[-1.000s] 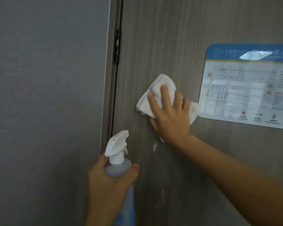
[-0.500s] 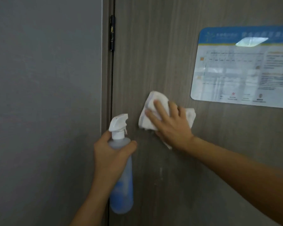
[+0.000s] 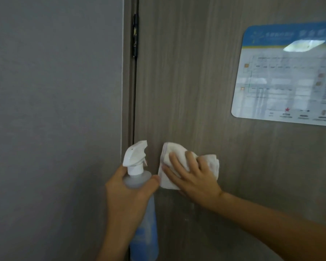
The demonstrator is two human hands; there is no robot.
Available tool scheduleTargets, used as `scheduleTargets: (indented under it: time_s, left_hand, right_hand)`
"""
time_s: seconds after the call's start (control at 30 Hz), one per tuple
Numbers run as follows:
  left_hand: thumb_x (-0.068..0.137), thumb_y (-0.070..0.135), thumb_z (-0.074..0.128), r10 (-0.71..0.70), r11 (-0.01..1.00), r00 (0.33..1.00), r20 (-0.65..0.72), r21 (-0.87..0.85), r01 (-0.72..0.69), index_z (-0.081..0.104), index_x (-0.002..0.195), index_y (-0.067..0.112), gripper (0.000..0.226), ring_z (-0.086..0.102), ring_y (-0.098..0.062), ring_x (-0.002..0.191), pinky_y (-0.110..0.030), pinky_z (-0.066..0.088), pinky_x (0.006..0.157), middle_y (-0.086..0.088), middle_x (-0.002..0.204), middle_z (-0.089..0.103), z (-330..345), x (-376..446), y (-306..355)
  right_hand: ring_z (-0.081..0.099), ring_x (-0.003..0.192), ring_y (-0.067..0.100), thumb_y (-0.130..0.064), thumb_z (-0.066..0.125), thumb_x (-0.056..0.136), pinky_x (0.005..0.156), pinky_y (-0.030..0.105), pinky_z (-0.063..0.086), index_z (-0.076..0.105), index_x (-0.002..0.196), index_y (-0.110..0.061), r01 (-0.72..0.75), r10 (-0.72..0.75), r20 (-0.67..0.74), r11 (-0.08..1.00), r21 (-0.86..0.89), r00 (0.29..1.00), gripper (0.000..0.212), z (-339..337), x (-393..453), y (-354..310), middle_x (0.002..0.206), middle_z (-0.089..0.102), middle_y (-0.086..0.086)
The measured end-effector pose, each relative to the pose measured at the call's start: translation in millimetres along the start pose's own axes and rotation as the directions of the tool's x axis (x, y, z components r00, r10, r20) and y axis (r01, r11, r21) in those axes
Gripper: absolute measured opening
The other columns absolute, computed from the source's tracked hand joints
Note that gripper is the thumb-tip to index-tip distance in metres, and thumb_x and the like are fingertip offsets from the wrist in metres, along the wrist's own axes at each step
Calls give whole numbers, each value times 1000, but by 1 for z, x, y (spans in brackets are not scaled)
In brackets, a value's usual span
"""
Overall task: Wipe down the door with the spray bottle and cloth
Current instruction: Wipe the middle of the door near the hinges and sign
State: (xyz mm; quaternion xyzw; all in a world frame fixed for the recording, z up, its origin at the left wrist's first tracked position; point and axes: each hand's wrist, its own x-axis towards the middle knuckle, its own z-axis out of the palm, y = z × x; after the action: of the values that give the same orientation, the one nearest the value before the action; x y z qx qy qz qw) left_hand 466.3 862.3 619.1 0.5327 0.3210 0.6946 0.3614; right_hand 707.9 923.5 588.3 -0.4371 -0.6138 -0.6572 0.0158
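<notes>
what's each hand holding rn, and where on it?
Left hand grips the spray bottle at its neck, below the trigger. Right hand presses the cloth flat on the door.

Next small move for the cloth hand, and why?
Probably slide the right hand and its crumpled white cloth further down the grey-brown wood-grain door: pale streaks show below the cloth, unwiped. The left hand just holds the white-nozzled clear spray bottle, so no respray seems needed yet.

left hand (image 3: pixel 127 196): curled, gripping | right hand (image 3: pixel 193 178): fingers spread, apparently pressing flat
</notes>
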Motion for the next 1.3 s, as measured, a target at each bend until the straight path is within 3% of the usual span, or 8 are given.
scheduleTargets:
  time_s: [0.17, 0.37, 0.53, 0.73, 0.93, 1.07, 1.2, 1.3]
  left_hand:
    - [70, -4, 84, 8, 1000, 999, 46, 6, -9, 71, 83, 17, 27, 64, -1, 61, -13, 51, 58, 0, 73, 72, -6, -7, 7]
    - [71, -2, 84, 67, 997, 997, 25, 41, -68, 69, 82, 11, 22, 63, -6, 60, -17, 52, 57, -7, 76, 68, -20, -2, 14]
    - [69, 4, 86, 82, 996, 997, -11, 30, -81, 71, 86, 21, 28, 69, -6, 68, -16, 55, 62, 4, 79, 74, -16, 1, 20]
    - [69, 6, 88, 24, 1000, 1000, -8, -11, -24, 72, 87, 23, 30, 70, 0, 69, -12, 53, 60, 12, 78, 75, -4, -1, 17]
    - [72, 5, 86, 14, 999, 999, 39, -32, -13, 72, 91, 22, 30, 71, -6, 74, -19, 54, 63, 4, 83, 75, -3, -4, 15]
    - [71, 6, 85, 37, 998, 998, 53, -58, -34, 72, 88, 21, 27, 70, -5, 70, -16, 54, 62, 2, 80, 74, -5, 1, 17]
    - [72, 5, 85, 57, 997, 996, 66, -57, -53, 70, 85, 18, 24, 68, -5, 67, -18, 55, 61, 0, 79, 72, -2, 7, 18]
    - [72, 6, 85, 69, 996, 995, 68, -62, -65, 71, 88, 19, 25, 70, -7, 70, -18, 56, 63, 0, 80, 73, 0, 10, 17]
  right_hand:
    - [45, 125, 47, -42, 67, 88, 93, 54, 39, 51, 152, -27, 109, -108, -21, 994, 25, 994, 68, -5, 10, 34, 157, 43, 15]
    - [47, 126, 50, -58, 44, 95, 93, 55, 40, 47, 152, -30, -327, 330, -41, 942, 68, 943, 63, -27, 108, 124, 162, 40, 15]
    - [50, 125, 52, -45, 55, 95, 96, 58, 40, 50, 151, -23, -545, 550, -50, 834, 90, 833, 61, -18, 140, 80, 158, 44, 21]
    - [42, 127, 50, -49, 68, 89, 94, 54, 36, 46, 155, -22, -92, 95, -43, 994, 50, 995, 75, -4, 42, 5, 160, 36, 22]
    - [47, 119, 47, -37, 74, 87, 86, 51, 45, 50, 153, -25, 197, -197, 7, 980, -12, 980, 72, -7, -14, 36, 157, 40, 19]
    - [56, 109, 47, -32, 66, 95, 84, 49, 39, 56, 146, -22, -39, 41, -124, 999, 15, 991, 53, -24, 26, 80, 150, 53, 20]
    - [60, 108, 48, -43, 66, 94, 83, 50, 40, 63, 138, -27, -393, 397, -156, 918, 58, 904, 47, -23, 110, 108, 148, 57, 16]
    - [57, 112, 48, -41, 67, 93, 86, 52, 42, 64, 138, -27, -500, 507, -117, 862, 87, 854, 47, -17, 146, 95, 147, 58, 16]
